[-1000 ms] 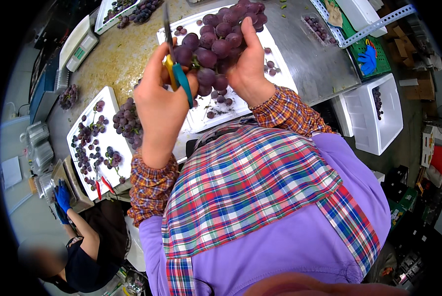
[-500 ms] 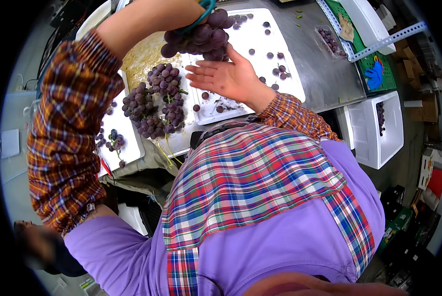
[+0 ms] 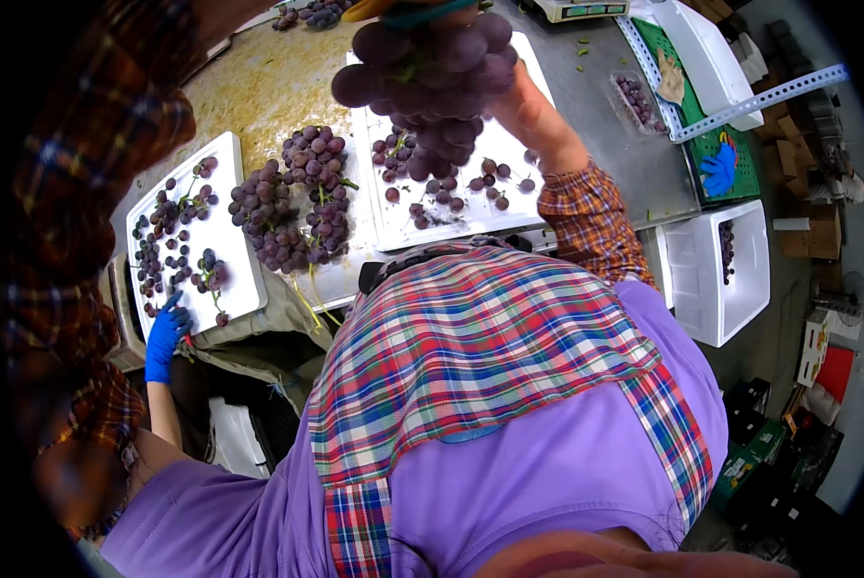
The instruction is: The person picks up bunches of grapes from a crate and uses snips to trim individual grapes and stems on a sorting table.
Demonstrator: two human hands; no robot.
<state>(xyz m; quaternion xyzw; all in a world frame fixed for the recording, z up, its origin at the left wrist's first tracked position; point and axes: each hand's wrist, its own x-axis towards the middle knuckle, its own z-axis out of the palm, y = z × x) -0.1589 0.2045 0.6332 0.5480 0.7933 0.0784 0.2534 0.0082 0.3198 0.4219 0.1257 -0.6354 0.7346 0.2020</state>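
Observation:
A large bunch of purple grapes (image 3: 422, 91) hangs close in front of me at the top. My left hand (image 3: 463, 15) grips it from above, mostly cut off by the upper edge. A teal loop (image 3: 432, 13) and a yellow-orange piece (image 3: 366, 10) show at that hand; their kind is unclear. My right hand (image 3: 538, 116) is up against the bunch's right side, its fingers hidden behind the grapes. Beneath lies a white tray (image 3: 393, 231) with several loose grapes (image 3: 490, 178). Left of it rest more grape bunches (image 3: 297, 197) on the metal table.
A co-worker's blue-gloved hand (image 3: 167, 332) touches a white board (image 3: 244, 284) with small grape clusters at left. Right: a clear punnet of grapes (image 3: 639, 101), a green crate (image 3: 687, 125), a perforated metal bar (image 3: 764, 101), a white foam box (image 3: 740, 313). A scale (image 3: 581, 10) stands behind.
The bunch has come nearer and looks larger. My right hand, flat and open before, now goes behind it. More loose grapes show on the tray. The blue-gloved hand has come in at left.

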